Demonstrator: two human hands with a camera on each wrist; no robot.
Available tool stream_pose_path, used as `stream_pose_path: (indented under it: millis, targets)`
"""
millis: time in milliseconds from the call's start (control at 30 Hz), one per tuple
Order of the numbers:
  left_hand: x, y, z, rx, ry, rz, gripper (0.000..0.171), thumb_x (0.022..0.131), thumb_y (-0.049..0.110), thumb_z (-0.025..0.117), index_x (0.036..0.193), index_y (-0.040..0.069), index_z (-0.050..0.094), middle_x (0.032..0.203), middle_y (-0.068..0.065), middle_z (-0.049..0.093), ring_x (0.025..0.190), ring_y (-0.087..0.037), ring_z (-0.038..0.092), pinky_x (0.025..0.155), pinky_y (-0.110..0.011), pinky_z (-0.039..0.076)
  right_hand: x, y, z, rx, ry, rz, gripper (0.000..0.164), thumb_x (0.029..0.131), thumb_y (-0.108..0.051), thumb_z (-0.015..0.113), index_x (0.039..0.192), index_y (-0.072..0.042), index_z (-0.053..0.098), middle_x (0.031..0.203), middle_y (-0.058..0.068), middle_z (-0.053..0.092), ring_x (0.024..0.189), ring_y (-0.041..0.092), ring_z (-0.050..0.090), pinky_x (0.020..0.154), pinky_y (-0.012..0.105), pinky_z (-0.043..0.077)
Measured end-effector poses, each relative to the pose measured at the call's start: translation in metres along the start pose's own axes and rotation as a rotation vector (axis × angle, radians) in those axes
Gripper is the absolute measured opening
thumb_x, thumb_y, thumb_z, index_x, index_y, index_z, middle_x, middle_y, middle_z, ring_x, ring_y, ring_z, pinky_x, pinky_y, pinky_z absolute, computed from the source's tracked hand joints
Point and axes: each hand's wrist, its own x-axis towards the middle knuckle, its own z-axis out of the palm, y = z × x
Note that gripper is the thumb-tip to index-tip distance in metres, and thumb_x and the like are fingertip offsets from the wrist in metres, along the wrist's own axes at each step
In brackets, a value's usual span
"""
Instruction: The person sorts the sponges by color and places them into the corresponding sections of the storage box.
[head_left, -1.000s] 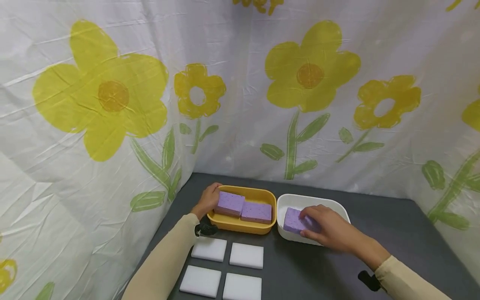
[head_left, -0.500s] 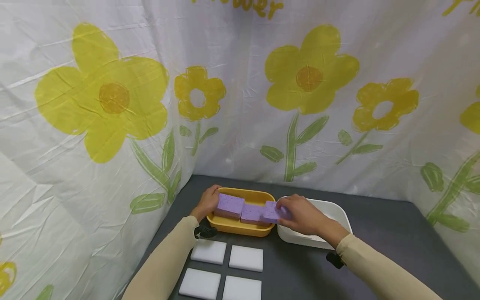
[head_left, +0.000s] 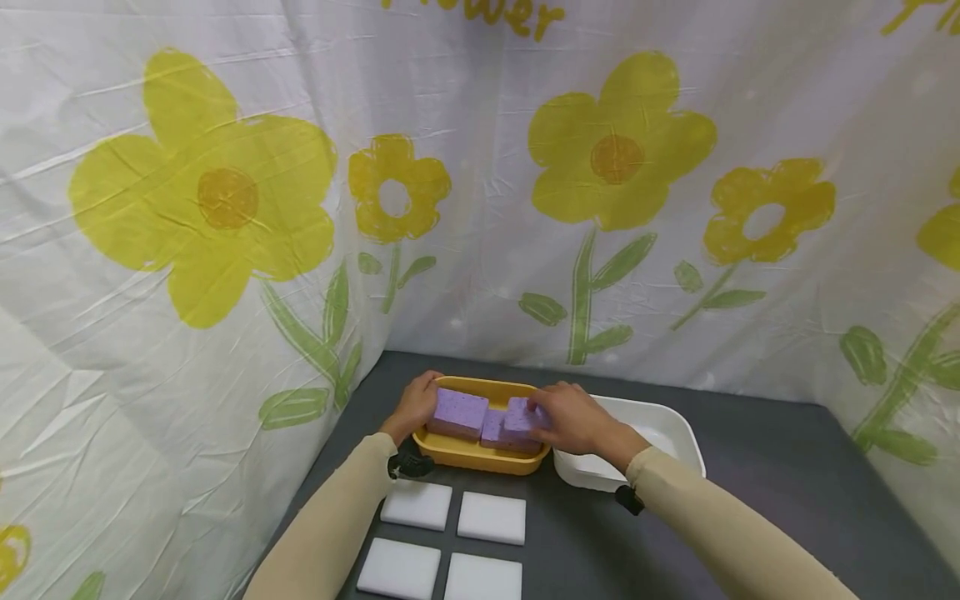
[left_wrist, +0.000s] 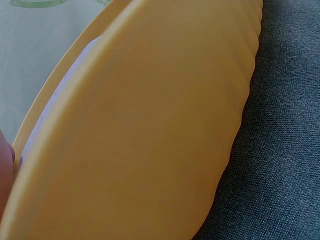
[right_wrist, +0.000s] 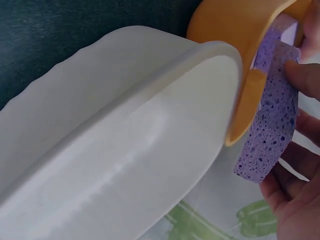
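Observation:
Over the right end of a yellow tub, my right hand pinches a purple sponge between thumb and fingers, tilted and above the rim in the right wrist view. Two more purple sponges lie in that tub: a left one and a right one partly covered by the held sponge. My left hand grips the tub's left end; only a bit of a finger shows at the rim in the left wrist view. A white tub sits directly to the right, partly behind my right hand.
Several white rectangular pads lie in two rows on the dark grey table, in front of the yellow tub. A flower-printed curtain hangs behind and along the left side. Both wrists carry small black devices.
My right hand has lifted the purple sponge out of the white tub and carried it left over the yellow tub. My left hand has stayed at the yellow tub's left end.

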Motion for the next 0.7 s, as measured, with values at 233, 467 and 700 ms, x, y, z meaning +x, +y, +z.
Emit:
stream_pose_path:
  millis: [233,467,700]
  targets:
    - [0.001,0.000,0.000,-0.015,-0.003,-0.009,0.041,0.120,0.026,0.033,0.147,0.009,0.058,0.139,-0.016,0.065,0.123,-0.034,0.061,0.112,-0.059,0.050,0.013,0.002,0.014,-0.020,-0.006,0.019,0.034,0.093,-0.030,0.088,0.118,-0.009,0.076,0.116,0.008,0.080,0.110,0.033,0.070,0.101,0.056,0.054]
    - [0.002,-0.001,0.000,-0.021,-0.005,-0.009,0.042,0.120,0.025,0.032,0.148,0.008,0.057,0.140,-0.017,0.064,0.122,-0.034,0.061,0.113,-0.059,0.049,0.022,0.002,0.024,-0.031,0.006,0.014,0.033,0.093,-0.030,0.087,0.116,-0.009,0.076,0.112,0.008,0.080,0.104,0.032,0.070,0.098,0.054,0.056]
    - [0.001,0.001,0.000,-0.007,0.003,-0.012,0.041,0.119,0.027,0.033,0.148,0.009,0.058,0.139,-0.016,0.065,0.122,-0.033,0.061,0.112,-0.058,0.050,0.031,0.000,0.031,-0.032,0.012,0.005,0.035,0.094,-0.032,0.086,0.119,-0.009,0.077,0.116,0.009,0.081,0.103,0.032,0.070,0.096,0.053,0.057]
